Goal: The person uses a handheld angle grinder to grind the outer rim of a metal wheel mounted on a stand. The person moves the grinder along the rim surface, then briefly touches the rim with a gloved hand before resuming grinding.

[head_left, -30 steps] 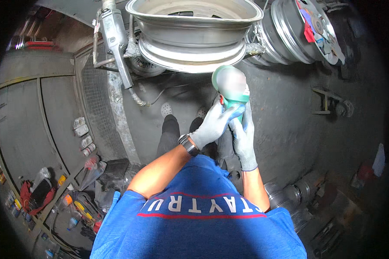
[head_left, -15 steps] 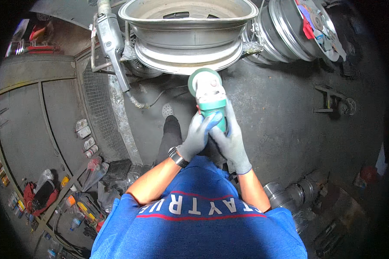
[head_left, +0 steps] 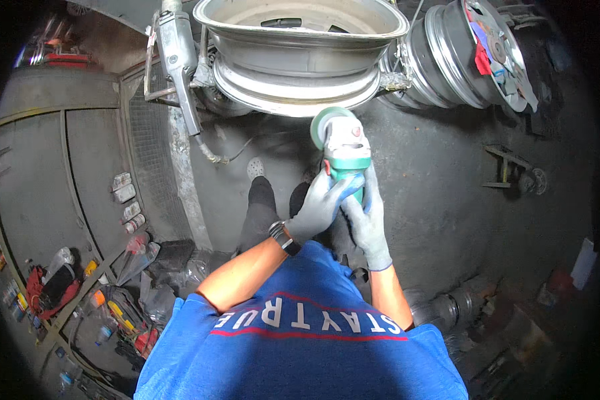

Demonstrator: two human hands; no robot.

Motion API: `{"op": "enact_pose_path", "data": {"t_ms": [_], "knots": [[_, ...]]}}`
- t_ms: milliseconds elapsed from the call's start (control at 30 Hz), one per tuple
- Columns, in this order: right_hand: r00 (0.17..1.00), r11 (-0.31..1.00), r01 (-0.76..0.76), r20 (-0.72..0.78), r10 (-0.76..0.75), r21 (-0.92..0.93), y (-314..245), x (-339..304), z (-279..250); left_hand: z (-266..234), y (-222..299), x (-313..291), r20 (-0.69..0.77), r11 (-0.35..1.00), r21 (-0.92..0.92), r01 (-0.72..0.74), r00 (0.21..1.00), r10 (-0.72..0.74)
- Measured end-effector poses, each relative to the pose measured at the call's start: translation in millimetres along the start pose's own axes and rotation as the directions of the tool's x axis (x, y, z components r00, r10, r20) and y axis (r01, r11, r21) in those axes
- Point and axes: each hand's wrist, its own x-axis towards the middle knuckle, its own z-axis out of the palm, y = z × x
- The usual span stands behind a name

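Note:
A green and white angle grinder (head_left: 348, 150) is held out in front of me by both hands. My left hand (head_left: 320, 203), in a grey glove with blue fingertips, wraps around the left side of its body. On the right side my right hand (head_left: 369, 223), gloved the same way, closes around the body. The round disc (head_left: 327, 127) at the grinder's head is close to the lower rim of a silver wheel rim (head_left: 300, 83). Whether disc and rim touch, I cannot tell. The rim sits raised ahead of me.
A larger grey power tool (head_left: 178, 57) hangs left of the rim, its cable trailing down. More wheel rims (head_left: 447, 57) lean at the right, one with rags and pads on it. A small metal stand (head_left: 507, 167) is on the floor. Bags and bottles (head_left: 133, 293) clutter the lower left.
Both hands and the grinder have shifted to the right, along the rim's lower edge. The grip on the grinder looks the same. The view has shifted slightly.

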Motion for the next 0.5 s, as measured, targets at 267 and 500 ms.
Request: {"op": "enact_pose_path", "data": {"t_ms": [267,500], "knots": [[0.997,0.999,0.052,0.059,-0.051,-0.011,13.0,1.2,-6.8,5.1,-3.4,-3.3,0.007,0.976,-0.216,0.016,1.0,-0.015],[1.0,0.998,0.015,0.005,-0.015,0.06,20.1,1.5,-9.0,5.3,6.1,1.7,0.004,0.99,0.138,0.0,1.0,0.0]]}}
